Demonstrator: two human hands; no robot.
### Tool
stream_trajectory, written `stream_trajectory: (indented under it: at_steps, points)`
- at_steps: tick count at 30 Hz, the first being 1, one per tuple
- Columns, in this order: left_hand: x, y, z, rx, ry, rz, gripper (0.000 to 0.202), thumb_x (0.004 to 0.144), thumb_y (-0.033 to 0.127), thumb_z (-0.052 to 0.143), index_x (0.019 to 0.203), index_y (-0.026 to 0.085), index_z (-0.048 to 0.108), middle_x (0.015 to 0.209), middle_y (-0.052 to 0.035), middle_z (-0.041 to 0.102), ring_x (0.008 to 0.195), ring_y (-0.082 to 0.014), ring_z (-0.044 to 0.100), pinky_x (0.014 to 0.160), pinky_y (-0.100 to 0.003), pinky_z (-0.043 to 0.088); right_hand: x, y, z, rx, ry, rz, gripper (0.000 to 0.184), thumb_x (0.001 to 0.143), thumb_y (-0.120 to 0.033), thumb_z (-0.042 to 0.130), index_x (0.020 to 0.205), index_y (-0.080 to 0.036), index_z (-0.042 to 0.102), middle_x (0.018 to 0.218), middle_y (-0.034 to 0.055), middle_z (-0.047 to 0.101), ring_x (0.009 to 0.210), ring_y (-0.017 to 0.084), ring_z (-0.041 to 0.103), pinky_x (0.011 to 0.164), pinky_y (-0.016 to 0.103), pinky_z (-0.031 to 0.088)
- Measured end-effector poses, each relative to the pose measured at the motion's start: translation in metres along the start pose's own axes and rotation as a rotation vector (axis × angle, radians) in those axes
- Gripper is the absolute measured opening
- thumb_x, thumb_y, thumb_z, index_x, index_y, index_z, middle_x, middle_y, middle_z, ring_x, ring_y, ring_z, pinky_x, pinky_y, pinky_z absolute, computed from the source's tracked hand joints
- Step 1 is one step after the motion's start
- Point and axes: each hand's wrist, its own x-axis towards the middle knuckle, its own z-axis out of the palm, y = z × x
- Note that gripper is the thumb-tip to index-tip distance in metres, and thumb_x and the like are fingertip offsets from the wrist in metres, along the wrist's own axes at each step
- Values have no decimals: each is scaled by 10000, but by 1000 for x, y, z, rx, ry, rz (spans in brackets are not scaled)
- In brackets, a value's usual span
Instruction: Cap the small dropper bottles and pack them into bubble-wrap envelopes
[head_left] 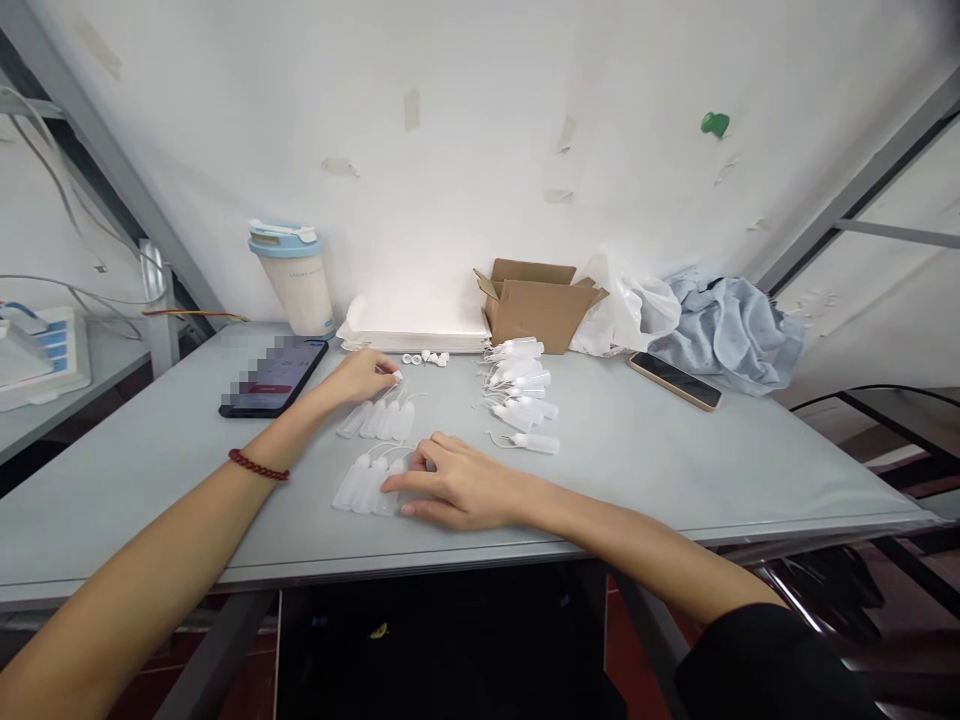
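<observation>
My left hand is closed in a pinch on a small white cap, just above the upper row of translucent squeeze bottles. Those bottles lie side by side, with thin tubes at their tops. My right hand reaches over the right end of the lower row of squeeze bottles. Its fingers are apart, with the index fingertip at a bottle; part of that row is hidden under the hand. Several loose white caps lie behind my left hand. A column of more squeeze bottles lies to the right.
Along the wall stand a cup with a blue lid, a stack of white sheets, an open cardboard box, a white plastic bag and a light blue cloth. Phones lie at left and right.
</observation>
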Motion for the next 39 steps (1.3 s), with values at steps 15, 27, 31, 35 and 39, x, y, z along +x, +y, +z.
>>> stream_trajectory:
  at_steps: [15, 27, 31, 35, 39]
  points:
    - [0, -2, 5, 52, 124, -31, 228, 655, 348, 553, 714, 184, 700, 715, -37, 705, 657, -205, 612, 617, -273, 447, -2, 0, -1, -174, -37, 29, 410, 966, -437, 295, 932, -201, 629, 649, 16, 537, 668, 138, 427, 682, 294, 233]
    - [-24, 44, -20, -384, 188, -44, 352, 652, 438, 667, 852, 149, 685, 825, -61, 709, 780, -212, 632, 715, -313, 494, -12, 31, -18, -258, 273, 177, 293, 949, -293, 376, 1024, -184, 637, 818, 67, 604, 788, 170, 452, 704, 294, 275]
    - [-42, 67, -23, -495, 92, 103, 315, 681, 436, 666, 829, 159, 691, 806, -44, 692, 729, -175, 601, 658, -283, 475, -12, 40, -17, -318, 383, 206, 254, 935, -243, 403, 987, -176, 643, 827, 63, 594, 782, 164, 444, 683, 282, 281]
    - [-54, 79, -16, -393, 92, 289, 254, 741, 394, 630, 845, 169, 686, 778, -27, 665, 724, -156, 576, 661, -269, 466, -12, 47, -11, -519, 449, 157, 208, 894, -156, 442, 918, -187, 646, 789, 56, 564, 753, 163, 405, 658, 285, 253]
    - [-54, 79, -8, -206, 119, 420, 199, 786, 325, 578, 873, 178, 681, 770, -13, 649, 728, -145, 563, 693, -261, 452, -12, 50, -7, -741, 458, 84, 226, 848, -85, 448, 898, -202, 635, 750, 57, 525, 747, 176, 368, 664, 303, 232]
